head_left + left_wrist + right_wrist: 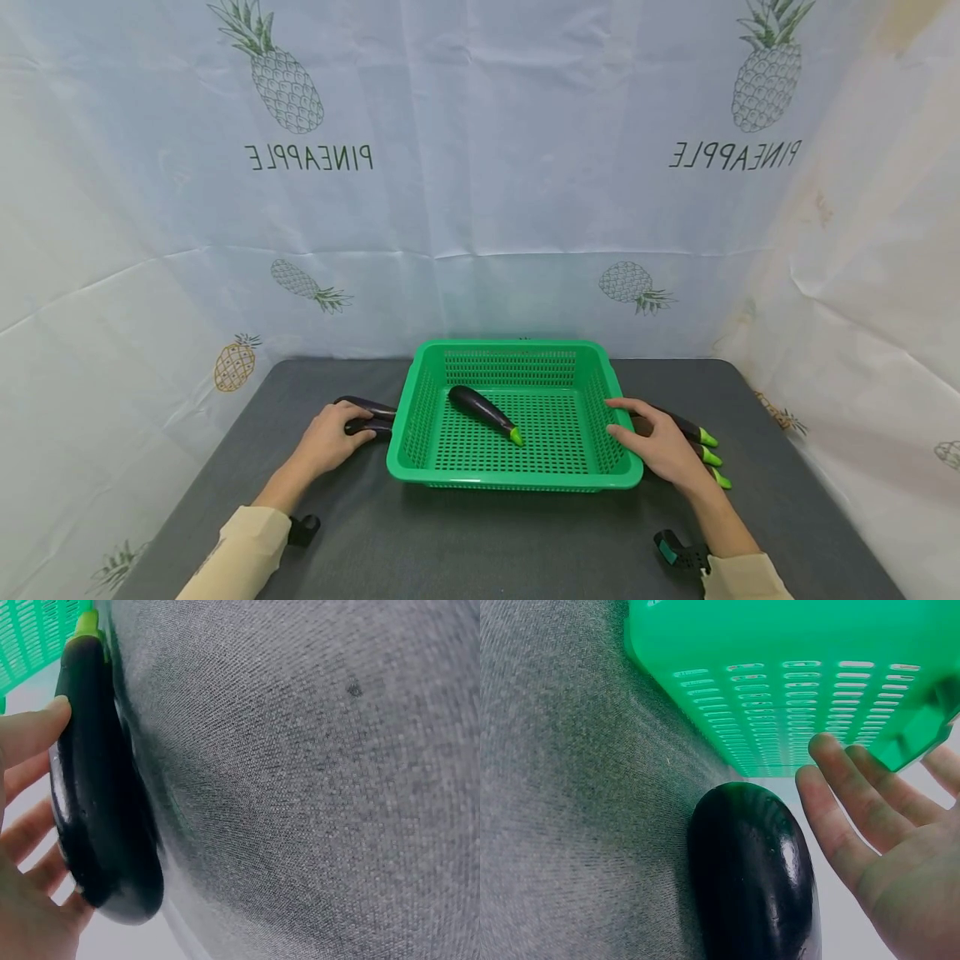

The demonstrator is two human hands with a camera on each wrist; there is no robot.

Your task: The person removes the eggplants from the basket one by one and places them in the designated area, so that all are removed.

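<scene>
A green plastic basket point(517, 479) with slotted walls stands mid-table, one dark eggplant point(483, 412) lying in it. To its left, my left hand point(327, 437) holds an eggplant point(105, 787) between thumb and fingers; the green stem end points to the basket. Just behind it lies a second eggplant point(367, 407). At the basket's right side is my right hand point(663, 446), its extended fingers point(847, 776) near the slotted wall; contact is hard to judge. Beneath that hand lie three eggplants point(682, 423), their green ends to the right, partly hidden.
A dark grey cloth covers the table point(480, 542). Behind and beside it hangs a pale curtain point(517, 200) printed with pineapples. Black wrist straps point(303, 531) are worn on both wrists.
</scene>
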